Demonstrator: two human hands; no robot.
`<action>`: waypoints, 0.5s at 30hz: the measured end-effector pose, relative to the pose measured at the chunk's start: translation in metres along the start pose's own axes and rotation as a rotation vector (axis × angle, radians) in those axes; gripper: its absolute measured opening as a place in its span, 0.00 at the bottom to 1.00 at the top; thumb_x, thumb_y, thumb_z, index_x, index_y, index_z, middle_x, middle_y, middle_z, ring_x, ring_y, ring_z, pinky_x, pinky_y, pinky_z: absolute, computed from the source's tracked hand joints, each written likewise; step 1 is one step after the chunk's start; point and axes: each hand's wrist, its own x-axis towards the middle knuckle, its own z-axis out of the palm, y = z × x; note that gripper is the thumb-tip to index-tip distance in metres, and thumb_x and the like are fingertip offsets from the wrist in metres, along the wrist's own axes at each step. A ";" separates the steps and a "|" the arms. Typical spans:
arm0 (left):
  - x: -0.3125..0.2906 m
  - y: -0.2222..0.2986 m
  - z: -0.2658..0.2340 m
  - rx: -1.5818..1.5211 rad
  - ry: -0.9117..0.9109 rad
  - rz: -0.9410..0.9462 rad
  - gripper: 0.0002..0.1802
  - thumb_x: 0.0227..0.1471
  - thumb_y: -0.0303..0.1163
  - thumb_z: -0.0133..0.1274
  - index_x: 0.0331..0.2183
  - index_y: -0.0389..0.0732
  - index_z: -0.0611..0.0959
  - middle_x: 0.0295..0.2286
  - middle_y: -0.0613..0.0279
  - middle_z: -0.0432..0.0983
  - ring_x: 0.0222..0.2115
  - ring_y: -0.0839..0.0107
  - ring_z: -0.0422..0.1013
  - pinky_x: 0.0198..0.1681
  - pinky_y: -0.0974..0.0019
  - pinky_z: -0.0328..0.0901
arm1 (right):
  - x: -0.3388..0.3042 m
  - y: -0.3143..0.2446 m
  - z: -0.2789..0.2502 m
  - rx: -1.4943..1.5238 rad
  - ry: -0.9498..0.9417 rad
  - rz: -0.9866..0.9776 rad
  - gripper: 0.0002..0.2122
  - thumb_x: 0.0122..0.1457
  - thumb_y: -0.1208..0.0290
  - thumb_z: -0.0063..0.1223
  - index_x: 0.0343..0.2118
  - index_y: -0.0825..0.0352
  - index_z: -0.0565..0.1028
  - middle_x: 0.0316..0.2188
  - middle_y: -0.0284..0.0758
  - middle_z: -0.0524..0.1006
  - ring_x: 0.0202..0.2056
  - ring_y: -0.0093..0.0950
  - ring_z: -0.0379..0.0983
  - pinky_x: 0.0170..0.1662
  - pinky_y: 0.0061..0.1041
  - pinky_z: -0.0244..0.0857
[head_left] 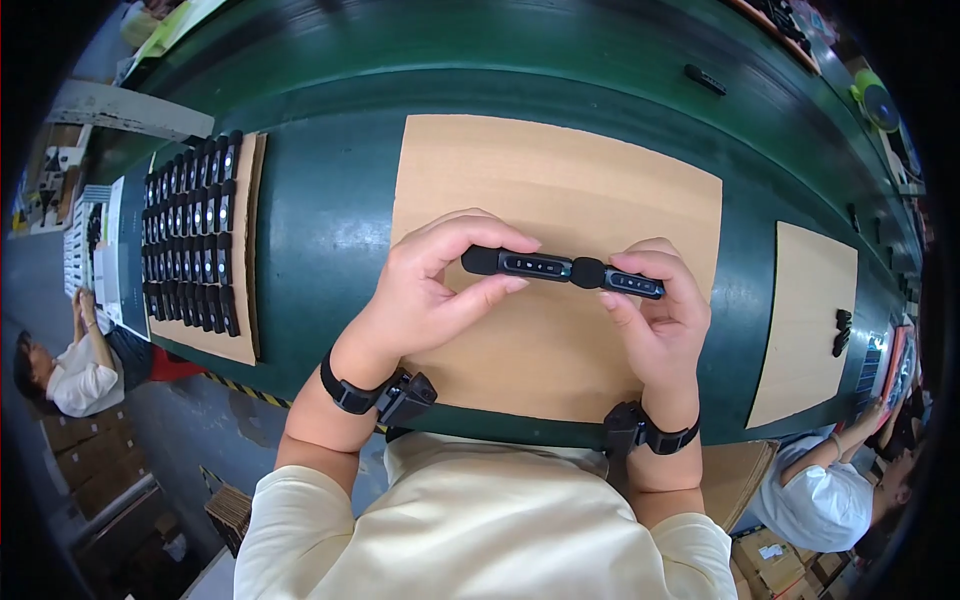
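My left hand (425, 275) is closed, thumb and fingers pinching a small black microphone (535, 265) with a round foam cap on its left end. In my right hand (668, 310) a second, matching microphone (635, 284) is gripped between thumb and fingers, its foam cap pointing left. That cap meets or nearly meets the right end of the first one. Both lie almost level, end to end, with small buttons or marks on the faces turned up. They are held above a large brown cardboard sheet (560, 180).
Rows of similar black microphones (185, 235) lie on cardboard at the left. A smaller cardboard piece (800, 330) at the right carries a few black parts (842, 332). Another black device (706, 79) rests at the far side of the green table (320, 230). Co-workers sit at both sides.
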 end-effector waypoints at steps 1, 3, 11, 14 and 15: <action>0.000 0.001 0.000 -0.006 0.001 -0.015 0.17 0.44 0.18 0.61 0.39 0.36 0.82 0.35 0.58 0.79 0.35 0.68 0.74 0.40 0.68 0.68 | 0.000 0.000 0.000 -0.004 -0.007 -0.012 0.13 0.49 0.84 0.61 0.39 0.72 0.74 0.35 0.36 0.72 0.36 0.25 0.69 0.40 0.21 0.63; -0.001 0.002 0.001 -0.017 0.003 -0.046 0.17 0.44 0.18 0.61 0.40 0.35 0.82 0.35 0.57 0.79 0.36 0.67 0.75 0.41 0.68 0.68 | 0.000 -0.001 -0.001 0.000 -0.005 0.001 0.13 0.49 0.85 0.61 0.38 0.73 0.74 0.34 0.36 0.72 0.35 0.25 0.68 0.40 0.21 0.63; 0.000 0.001 -0.001 -0.017 -0.026 -0.001 0.16 0.44 0.18 0.61 0.39 0.36 0.82 0.35 0.56 0.80 0.37 0.66 0.75 0.41 0.68 0.68 | 0.002 -0.001 -0.004 -0.067 -0.024 -0.081 0.12 0.47 0.85 0.62 0.36 0.72 0.74 0.32 0.37 0.73 0.34 0.26 0.68 0.37 0.22 0.63; -0.001 0.001 -0.002 -0.007 -0.026 0.003 0.16 0.44 0.18 0.61 0.39 0.36 0.83 0.35 0.56 0.80 0.36 0.66 0.75 0.41 0.68 0.68 | 0.001 0.000 -0.005 -0.063 -0.032 -0.087 0.12 0.47 0.84 0.62 0.36 0.72 0.74 0.32 0.37 0.73 0.34 0.27 0.68 0.36 0.22 0.62; -0.001 0.001 -0.002 -0.001 -0.026 0.005 0.16 0.44 0.18 0.61 0.39 0.36 0.83 0.35 0.56 0.80 0.36 0.66 0.75 0.41 0.68 0.68 | 0.001 0.000 -0.005 -0.070 -0.034 -0.089 0.13 0.47 0.84 0.63 0.36 0.72 0.74 0.32 0.37 0.73 0.34 0.27 0.68 0.36 0.22 0.62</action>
